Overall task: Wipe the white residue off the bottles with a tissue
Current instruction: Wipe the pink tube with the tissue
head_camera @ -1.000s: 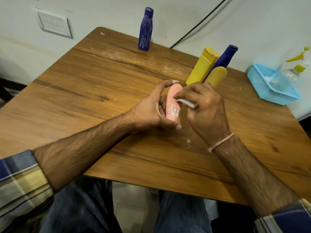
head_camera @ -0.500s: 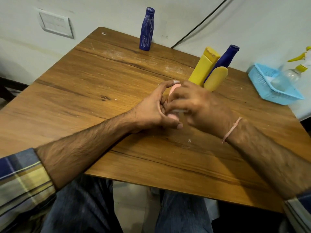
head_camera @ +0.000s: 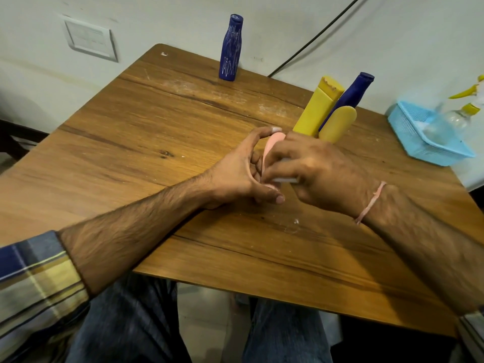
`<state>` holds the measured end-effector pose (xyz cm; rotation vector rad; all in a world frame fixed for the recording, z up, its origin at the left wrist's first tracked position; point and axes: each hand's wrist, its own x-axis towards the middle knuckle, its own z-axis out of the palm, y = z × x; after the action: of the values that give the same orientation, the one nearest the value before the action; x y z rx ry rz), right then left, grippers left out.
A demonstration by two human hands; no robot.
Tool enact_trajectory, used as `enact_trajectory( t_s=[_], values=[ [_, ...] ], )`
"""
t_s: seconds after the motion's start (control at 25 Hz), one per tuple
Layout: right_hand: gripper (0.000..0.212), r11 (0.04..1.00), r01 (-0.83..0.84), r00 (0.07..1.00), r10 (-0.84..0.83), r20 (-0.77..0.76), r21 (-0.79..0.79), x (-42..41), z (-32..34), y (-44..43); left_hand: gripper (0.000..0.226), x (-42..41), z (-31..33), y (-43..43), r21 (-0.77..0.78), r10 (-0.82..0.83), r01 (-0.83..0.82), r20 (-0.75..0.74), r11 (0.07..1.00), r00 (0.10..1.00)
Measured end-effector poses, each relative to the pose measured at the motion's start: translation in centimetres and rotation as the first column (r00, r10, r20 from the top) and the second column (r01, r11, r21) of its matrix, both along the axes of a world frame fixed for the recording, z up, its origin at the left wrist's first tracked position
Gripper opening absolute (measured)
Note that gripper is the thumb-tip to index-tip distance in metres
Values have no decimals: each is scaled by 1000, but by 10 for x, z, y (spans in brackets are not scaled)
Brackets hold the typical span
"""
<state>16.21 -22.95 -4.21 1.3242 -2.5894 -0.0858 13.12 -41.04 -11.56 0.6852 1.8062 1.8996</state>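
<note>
My left hand (head_camera: 241, 171) grips a small pink bottle (head_camera: 273, 141) upright at the middle of the wooden table (head_camera: 146, 142). Most of that bottle is hidden by my fingers. My right hand (head_camera: 317, 174) presses a folded white tissue (head_camera: 284, 180) against the bottle's lower side. A dark blue bottle (head_camera: 231, 48) streaked with white residue stands alone at the table's far edge. Behind my hands stand a yellow bottle (head_camera: 318, 108), another dark blue bottle (head_camera: 349, 96) and a rounded yellow bottle (head_camera: 337, 124).
A light blue plastic basket (head_camera: 419, 142) sits at the right edge with a clear spray bottle (head_camera: 455, 119) lying in it. A white speck (head_camera: 296, 221) lies on the wood near my right wrist. A black cable (head_camera: 314, 38) runs up the wall.
My right hand has swung over the pink bottle's front and slid downward with the tissue, covering the white streaks seen a second ago. My left hand holds the bottle in place.
</note>
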Motion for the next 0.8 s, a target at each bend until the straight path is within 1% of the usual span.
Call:
enact_trajectory(
  t_s=[0.04,0.08,0.16,0.2,0.24,0.36,0.44,0.52,0.64,0.68,0.8],
  values=[
    [22,999,-43,999,42,23,25,1,0,0,115,0,0,0,4,-8,8,3,1000,1000],
    [22,999,-40,999,39,24,26,-1,2,2,116,-2,-1,0,10,-13,13,8,1000,1000],
    [24,998,55,997,-57,-51,-32,-6,7,7,115,-3,-3,1,25,-20,19,19,1000,1000],
    [25,994,97,992,-101,-72,-53,-5,7,9,114,-3,-3,2,28,-22,21,21,999,1000],
    [26,994,102,992,-105,-64,-43,-3,5,9,114,-3,-3,1,28,-23,22,22,999,999],
    [26,1000,7,1000,-7,-15,28,4,0,7,113,-3,-4,1,33,-35,34,25,999,999],
    [24,997,67,995,-69,-65,-31,-2,2,11,116,-5,-4,1,37,-39,37,38,999,999],
    [23,991,115,990,-121,-77,-75,-2,2,13,117,-4,-2,0,26,-39,38,37,999,999],
    [23,1000,16,999,-16,-30,-26,6,-3,13,114,-4,-4,0,14,-39,38,26,999,999],
    [24,999,27,999,-29,-38,-40,6,-3,14,115,-5,-5,1,12,-36,36,28,999,999],
    [26,983,126,987,-137,-79,-130,4,-2,16,117,-6,-6,2,8,-20,20,49,1000,999]
  ],
)
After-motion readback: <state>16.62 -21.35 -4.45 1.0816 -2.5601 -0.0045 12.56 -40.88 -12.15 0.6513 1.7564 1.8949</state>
